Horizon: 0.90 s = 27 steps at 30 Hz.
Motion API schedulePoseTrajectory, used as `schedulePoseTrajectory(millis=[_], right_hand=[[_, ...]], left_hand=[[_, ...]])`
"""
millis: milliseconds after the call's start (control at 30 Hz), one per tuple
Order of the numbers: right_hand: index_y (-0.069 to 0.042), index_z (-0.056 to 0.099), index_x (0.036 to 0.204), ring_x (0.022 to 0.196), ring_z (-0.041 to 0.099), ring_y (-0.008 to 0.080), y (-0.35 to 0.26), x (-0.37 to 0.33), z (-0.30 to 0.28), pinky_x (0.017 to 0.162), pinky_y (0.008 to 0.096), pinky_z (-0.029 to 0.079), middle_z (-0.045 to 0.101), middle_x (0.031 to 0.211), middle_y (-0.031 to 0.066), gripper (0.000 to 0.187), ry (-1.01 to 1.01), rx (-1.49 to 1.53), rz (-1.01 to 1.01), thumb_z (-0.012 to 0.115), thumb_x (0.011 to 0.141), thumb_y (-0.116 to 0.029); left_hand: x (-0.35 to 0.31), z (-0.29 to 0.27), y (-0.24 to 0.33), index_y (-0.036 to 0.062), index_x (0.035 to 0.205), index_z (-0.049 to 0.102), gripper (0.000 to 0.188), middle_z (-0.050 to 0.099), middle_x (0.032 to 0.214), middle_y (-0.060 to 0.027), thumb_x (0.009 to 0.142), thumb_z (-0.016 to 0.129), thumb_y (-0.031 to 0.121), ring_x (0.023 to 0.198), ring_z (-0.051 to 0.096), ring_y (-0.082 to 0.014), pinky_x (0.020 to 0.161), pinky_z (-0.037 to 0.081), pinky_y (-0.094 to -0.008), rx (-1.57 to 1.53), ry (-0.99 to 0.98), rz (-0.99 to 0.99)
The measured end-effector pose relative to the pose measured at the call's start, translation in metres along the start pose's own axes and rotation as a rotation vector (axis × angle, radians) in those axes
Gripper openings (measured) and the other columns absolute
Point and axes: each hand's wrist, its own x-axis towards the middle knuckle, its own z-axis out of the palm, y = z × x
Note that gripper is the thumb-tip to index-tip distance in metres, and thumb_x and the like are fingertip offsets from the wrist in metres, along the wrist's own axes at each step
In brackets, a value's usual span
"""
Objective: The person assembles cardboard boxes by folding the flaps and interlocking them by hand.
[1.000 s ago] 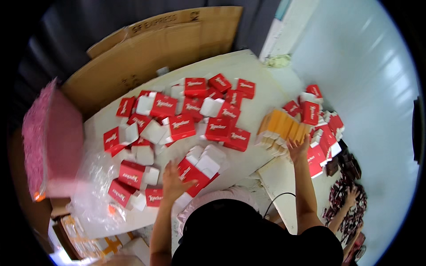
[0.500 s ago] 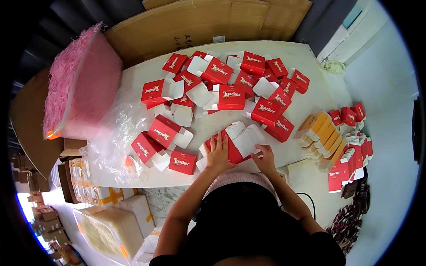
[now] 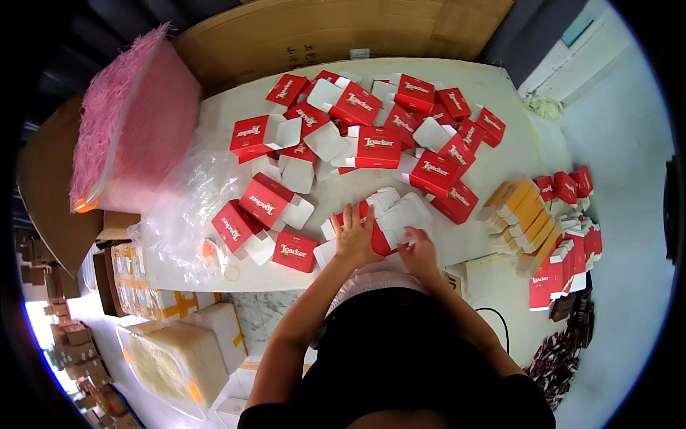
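Observation:
Red-and-white flat cartons [image 3: 400,220] lie near the table's front edge, their white flaps fanned toward the right. My left hand [image 3: 355,239] rests on the red face with its fingers spread, pressing it down. At the right end of the same pile, my right hand [image 3: 419,254] has its fingers bent and pinched at the edge of a carton; its fingertips are partly hidden. Just left of my left hand lies a closed red box [image 3: 294,252]. Beyond my hands is a heap of red boxes [image 3: 377,148], many with white end flaps standing open.
A pink bin [image 3: 153,136] of shredded paper stands at the left, beside crumpled clear plastic [image 3: 189,222]. On the right are a stack of yellow cartons [image 3: 525,218] and more red cartons [image 3: 564,268]. Cardboard [image 3: 343,32] lines the table's back edge.
My right hand has drawn slightly inward and its fingers have curled more at the carton's edge. The left hand stays on the red face. The view has shifted slightly.

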Motion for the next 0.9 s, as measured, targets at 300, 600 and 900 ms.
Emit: schedulePoseTrajectory(millis=[300, 600, 900], right_hand=[[0.0, 0.057, 0.089, 0.07, 0.059, 0.0291, -0.009, 0.018, 0.014, 0.065, 0.0384, 0.047, 0.059, 0.082, 0.0164, 0.032, -0.228, -0.095, 0.143, 0.07, 0.067, -0.019], [0.002, 0.049, 0.085, 0.063, 0.062, 0.0129, -0.082, 0.022, -0.074, 0.05, 0.0228, 0.047, 0.051, 0.079, 0.0065, 0.009, -0.383, 0.566, 0.148, 0.055, 0.086, -0.004], [0.001, 0.053, 0.09, 0.067, 0.05, 0.0112, -0.116, 0.024, -0.083, 0.059, 0.0237, 0.044, 0.046, 0.091, 0.0066, 0.007, -0.438, 0.813, -0.077, 0.046, 0.087, 0.002]], left_hand=[[-0.001, 0.004, 0.002, 0.0115, 0.138, 0.021, 0.12, 0.02, 0.139, -0.0192, 0.043, 0.078, 0.056, 0.128, 0.021, -0.0399, 0.096, 0.018, -0.0648, -0.051, 0.028, -0.013], [-0.03, -0.147, -0.039, 0.0021, 0.132, 0.034, 0.097, 0.053, 0.114, -0.017, 0.061, 0.072, 0.056, 0.111, 0.049, -0.0265, 0.092, 0.038, -0.0342, -0.768, -0.404, -0.101], [-0.055, -0.064, -0.099, -0.0019, 0.134, 0.029, 0.103, 0.044, 0.128, -0.015, 0.058, 0.079, 0.045, 0.12, 0.041, -0.0225, 0.1, 0.032, -0.0345, -1.882, -1.08, 0.342]])
